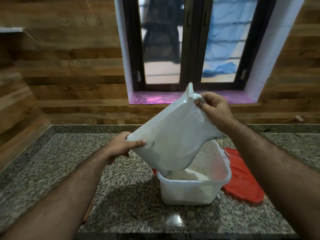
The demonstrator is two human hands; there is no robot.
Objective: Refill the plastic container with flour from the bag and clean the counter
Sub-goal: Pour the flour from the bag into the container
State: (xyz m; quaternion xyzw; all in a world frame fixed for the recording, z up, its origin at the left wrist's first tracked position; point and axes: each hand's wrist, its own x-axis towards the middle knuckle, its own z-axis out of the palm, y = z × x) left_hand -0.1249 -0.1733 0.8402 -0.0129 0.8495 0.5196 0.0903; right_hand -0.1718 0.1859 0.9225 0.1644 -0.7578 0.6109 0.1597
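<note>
Speckled granite counter (121,196), translucent square container (190,193), floppy plastic flour bag (173,135)

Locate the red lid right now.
Head view: the red lid lies flat on the granite counter, right of and partly behind the plastic container.

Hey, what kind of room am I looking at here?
Most likely a home kitchen. A speckled granite counter runs beneath a dark-framed window set in wood-look walls, and both hands tip a bag of flour into a plastic container, with its red lid alongside.
</note>
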